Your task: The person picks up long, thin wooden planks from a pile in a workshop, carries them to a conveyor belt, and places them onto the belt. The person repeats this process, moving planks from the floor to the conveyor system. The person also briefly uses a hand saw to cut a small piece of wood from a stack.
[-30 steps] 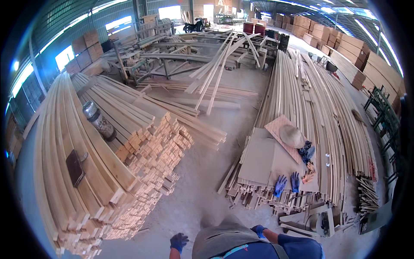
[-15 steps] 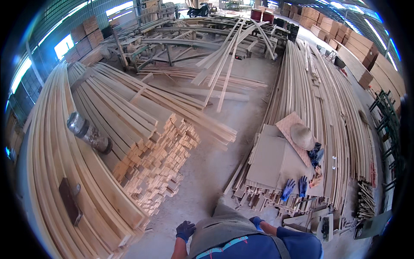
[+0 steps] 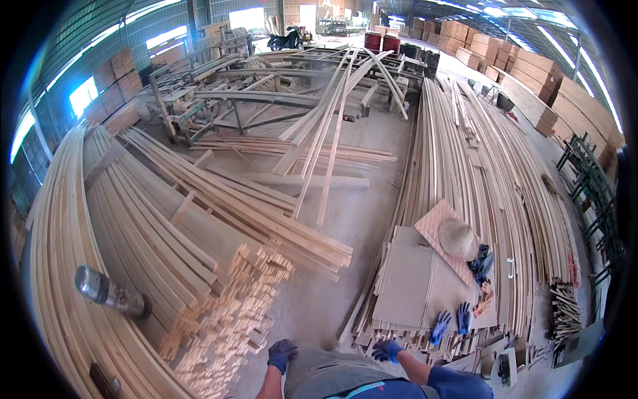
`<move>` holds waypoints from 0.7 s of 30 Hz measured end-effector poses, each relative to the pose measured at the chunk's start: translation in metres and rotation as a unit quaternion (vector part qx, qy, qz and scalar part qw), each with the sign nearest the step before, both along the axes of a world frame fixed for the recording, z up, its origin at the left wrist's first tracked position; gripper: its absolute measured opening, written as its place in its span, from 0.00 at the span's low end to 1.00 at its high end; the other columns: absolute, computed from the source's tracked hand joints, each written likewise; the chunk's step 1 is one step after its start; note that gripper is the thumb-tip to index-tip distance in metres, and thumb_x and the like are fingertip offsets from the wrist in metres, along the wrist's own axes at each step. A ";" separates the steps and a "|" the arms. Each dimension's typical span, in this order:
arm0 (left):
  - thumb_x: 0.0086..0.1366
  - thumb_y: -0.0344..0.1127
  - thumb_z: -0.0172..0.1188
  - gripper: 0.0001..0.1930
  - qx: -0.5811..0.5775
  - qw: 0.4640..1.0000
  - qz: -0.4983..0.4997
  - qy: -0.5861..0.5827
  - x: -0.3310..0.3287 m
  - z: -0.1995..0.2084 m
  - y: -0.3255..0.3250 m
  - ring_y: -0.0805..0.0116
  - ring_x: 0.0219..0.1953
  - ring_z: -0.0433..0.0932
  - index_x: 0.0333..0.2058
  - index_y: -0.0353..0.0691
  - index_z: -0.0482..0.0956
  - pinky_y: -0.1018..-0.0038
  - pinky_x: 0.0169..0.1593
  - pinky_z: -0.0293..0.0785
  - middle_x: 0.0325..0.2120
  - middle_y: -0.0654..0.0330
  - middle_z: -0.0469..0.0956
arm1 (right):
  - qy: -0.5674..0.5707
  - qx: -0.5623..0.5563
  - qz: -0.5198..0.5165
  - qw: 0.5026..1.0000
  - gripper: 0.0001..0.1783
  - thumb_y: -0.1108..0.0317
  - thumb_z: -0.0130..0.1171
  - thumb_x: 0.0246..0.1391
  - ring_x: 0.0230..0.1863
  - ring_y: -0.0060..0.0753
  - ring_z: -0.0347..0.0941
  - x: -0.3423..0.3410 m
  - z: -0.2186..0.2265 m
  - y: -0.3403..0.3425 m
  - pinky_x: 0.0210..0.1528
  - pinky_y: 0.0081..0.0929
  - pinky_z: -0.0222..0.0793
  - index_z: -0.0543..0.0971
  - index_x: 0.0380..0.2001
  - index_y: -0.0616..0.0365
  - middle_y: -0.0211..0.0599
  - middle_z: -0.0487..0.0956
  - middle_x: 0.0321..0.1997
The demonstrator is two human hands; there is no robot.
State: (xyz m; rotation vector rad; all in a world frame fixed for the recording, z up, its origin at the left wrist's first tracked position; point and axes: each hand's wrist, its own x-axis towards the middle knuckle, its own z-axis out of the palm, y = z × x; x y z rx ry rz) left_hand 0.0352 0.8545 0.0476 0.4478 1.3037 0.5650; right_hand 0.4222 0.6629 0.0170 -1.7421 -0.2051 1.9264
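Observation:
My left hand (image 3: 282, 354), in a dark blue work glove, hangs beside my grey apron (image 3: 325, 372) and holds nothing; its fingers look loosely apart. On the apron's other side is my right hand (image 3: 387, 350) in a blue glove, open with fingers spread and no object in it. Nearest the left hand is the stepped end of a stack of sawn wood strips (image 3: 226, 332). The right hand is close to a stack of long boards topped with flat grey-brown panels (image 3: 405, 279). On these panels lie a pair of blue gloves (image 3: 440, 328) and a straw hat (image 3: 458, 239).
A dusty clear bottle (image 3: 109, 290) rests on the left timber (image 3: 56, 219). Loose strips (image 3: 325, 133) lean across a metal frame (image 3: 266, 100) ahead. A concrete aisle (image 3: 312, 306) runs between the stacks. Green metal racks (image 3: 591, 186) stand at the far right.
My view has tilted up and shifted, so the stacks sit lower and further left. My right hand has moved out from beside the apron, fingers spread. Both hands stay without objects.

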 end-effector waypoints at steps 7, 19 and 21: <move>0.58 0.39 0.57 0.16 0.195 0.901 -0.375 -0.093 0.061 -0.066 0.121 0.59 0.41 0.79 0.44 0.40 0.73 0.67 0.38 0.76 0.44 0.48 0.79 | -0.351 0.139 0.407 0.832 0.21 0.51 0.51 0.57 0.39 0.49 0.79 0.005 -0.100 -0.062 0.42 0.39 0.75 0.77 0.49 0.50 0.44 0.82 0.41; 0.67 0.51 0.49 0.25 0.040 0.861 -0.507 0.030 0.200 0.015 0.292 0.61 0.30 0.81 0.47 0.31 0.74 0.67 0.35 0.79 0.39 0.48 0.81 | -0.390 0.244 0.310 0.832 0.23 0.50 0.50 0.55 0.42 0.51 0.79 0.000 -0.174 0.011 0.42 0.42 0.75 0.79 0.46 0.52 0.48 0.81 0.43; 0.68 0.52 0.46 0.26 0.055 0.857 -0.512 0.037 0.208 0.005 0.313 0.59 0.31 0.81 0.46 0.29 0.73 0.67 0.36 0.79 0.39 0.47 0.81 | -0.435 0.108 0.353 0.822 0.22 0.50 0.50 0.54 0.42 0.52 0.79 -0.012 -0.165 0.052 0.42 0.44 0.75 0.80 0.44 0.52 0.50 0.81 0.42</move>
